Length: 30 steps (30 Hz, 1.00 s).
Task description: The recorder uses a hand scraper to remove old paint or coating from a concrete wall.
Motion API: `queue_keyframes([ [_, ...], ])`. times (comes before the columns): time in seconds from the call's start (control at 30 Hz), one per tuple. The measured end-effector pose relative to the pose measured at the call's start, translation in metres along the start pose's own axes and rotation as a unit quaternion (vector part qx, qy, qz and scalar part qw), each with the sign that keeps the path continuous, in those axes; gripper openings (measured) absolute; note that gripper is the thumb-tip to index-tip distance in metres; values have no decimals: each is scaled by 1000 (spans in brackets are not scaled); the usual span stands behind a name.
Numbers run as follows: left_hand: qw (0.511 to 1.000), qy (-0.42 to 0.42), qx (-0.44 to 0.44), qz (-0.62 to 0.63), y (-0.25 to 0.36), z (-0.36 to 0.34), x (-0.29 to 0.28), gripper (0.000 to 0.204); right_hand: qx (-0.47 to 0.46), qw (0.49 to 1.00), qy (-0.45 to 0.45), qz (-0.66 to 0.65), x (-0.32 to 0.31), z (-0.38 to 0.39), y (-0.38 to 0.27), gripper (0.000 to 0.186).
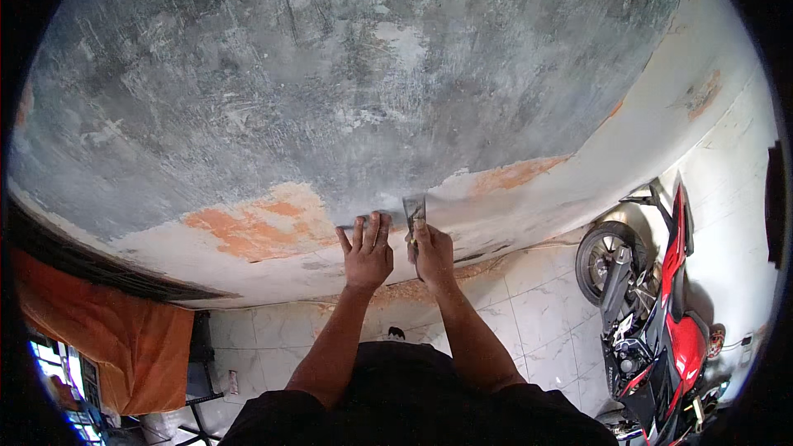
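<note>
In front of me a wall [330,74] shows grey, patchy plaster above and a white strip along its lower part. My right hand [433,258] is closed around a scraper [415,208], a flat metal blade pointing up the wall. Its blade lies at or near the surface, just right of my other hand; I cannot tell whether its edge touches. My left hand [369,260] is open, fingers stretched upward against the wall at the lower border of the grey area. A dark patch or shadow lies around those fingertips. Left of that hand, an orange bare patch [248,227] shows through the coating.
A red and black motorcycle [686,347] stands at the right, its rear wheel [610,263] close to the wall. At the lower left hangs an orange cloth [140,347]. Pale tiles [529,314] cover the floor, with brownish debris [413,291] along the wall's foot.
</note>
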<state>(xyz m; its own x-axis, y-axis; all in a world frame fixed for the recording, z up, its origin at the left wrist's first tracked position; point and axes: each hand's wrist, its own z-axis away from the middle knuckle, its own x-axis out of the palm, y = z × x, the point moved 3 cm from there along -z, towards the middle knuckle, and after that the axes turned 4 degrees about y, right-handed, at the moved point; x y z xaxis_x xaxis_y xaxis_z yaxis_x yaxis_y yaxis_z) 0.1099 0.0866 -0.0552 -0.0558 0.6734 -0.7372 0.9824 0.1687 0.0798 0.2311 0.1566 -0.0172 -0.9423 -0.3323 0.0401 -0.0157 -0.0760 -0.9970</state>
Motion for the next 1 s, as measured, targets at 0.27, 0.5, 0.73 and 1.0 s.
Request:
queue_keyframes([
  [0.27,1000,2,-21,0,4,-3,-4,56,-13,1000,11,26,-7,3,27,46],
  [0.5,1000,-6,-25,8,2,-3,-6,57,-80,996,13,42,2,-9,-46,49],
  [0.73,1000,23,0,2,3,-3,-4,57,-5,995,27,95,-13,3,27,48],
  [1.0,1000,-7,-24,13,4,-3,-4,58,22,997,36,59,-7,3,12,44],
])
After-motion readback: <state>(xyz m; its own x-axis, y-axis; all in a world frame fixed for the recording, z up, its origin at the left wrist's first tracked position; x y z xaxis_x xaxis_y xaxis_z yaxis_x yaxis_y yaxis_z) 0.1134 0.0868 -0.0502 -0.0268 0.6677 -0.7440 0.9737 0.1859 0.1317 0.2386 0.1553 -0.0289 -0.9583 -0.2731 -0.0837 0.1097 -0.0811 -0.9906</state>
